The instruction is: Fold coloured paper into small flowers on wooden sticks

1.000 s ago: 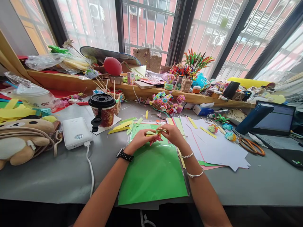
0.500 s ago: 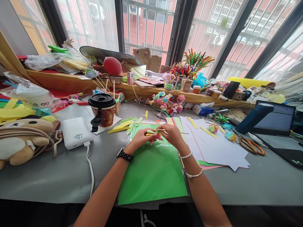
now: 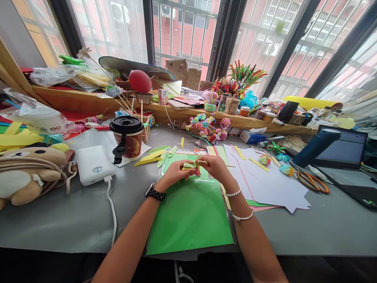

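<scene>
Both of my hands meet above the top edge of a green sheet (image 3: 190, 214) lying on the grey table (image 3: 73, 220). My left hand (image 3: 174, 173), with a black watch at the wrist, pinches a small folded paper piece (image 3: 191, 168) in yellow and pink. My right hand (image 3: 216, 167), with bead and metal bracelets, has its fingers closed on the same piece and on a thin wooden stick that pokes out to the right. The paper piece is partly hidden by my fingers.
A lidded paper cup (image 3: 127, 137), a white power bank (image 3: 94, 165) with cable and a plush bear (image 3: 28, 173) lie left. White sheets (image 3: 265, 181), orange scissors (image 3: 312, 181), a dark blue tool (image 3: 315, 146) and a laptop (image 3: 343, 151) lie right. Paper flowers (image 3: 206, 127) and craft clutter fill the sill.
My hands have stayed in place; the fingers shifted slightly, and the pink part of the paper piece is now more tucked between them.
</scene>
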The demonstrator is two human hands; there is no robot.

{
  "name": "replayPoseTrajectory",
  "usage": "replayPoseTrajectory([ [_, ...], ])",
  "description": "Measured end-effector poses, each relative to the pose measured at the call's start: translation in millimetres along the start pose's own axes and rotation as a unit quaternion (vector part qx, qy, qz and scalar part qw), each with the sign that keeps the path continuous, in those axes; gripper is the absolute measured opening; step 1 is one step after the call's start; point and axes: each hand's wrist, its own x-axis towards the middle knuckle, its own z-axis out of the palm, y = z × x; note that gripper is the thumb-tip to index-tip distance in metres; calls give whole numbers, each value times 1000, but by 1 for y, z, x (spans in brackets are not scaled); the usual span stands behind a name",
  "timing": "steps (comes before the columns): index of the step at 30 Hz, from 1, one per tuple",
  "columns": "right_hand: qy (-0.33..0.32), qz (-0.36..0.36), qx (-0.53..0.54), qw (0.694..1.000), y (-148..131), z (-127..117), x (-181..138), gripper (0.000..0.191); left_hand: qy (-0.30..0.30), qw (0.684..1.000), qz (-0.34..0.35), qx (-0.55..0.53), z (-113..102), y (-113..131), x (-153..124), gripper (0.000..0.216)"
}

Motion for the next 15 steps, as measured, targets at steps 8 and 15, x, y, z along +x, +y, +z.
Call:
replayPoseTrajectory([
  [8,8,3,-13,1000,-1,2,0,12,-4,1000,12,-17,-1,-1,0,43],
  [15,50,7,-46,998,-4,6,0,12,-14,996,-1,-93,1,-3,2,46],
])
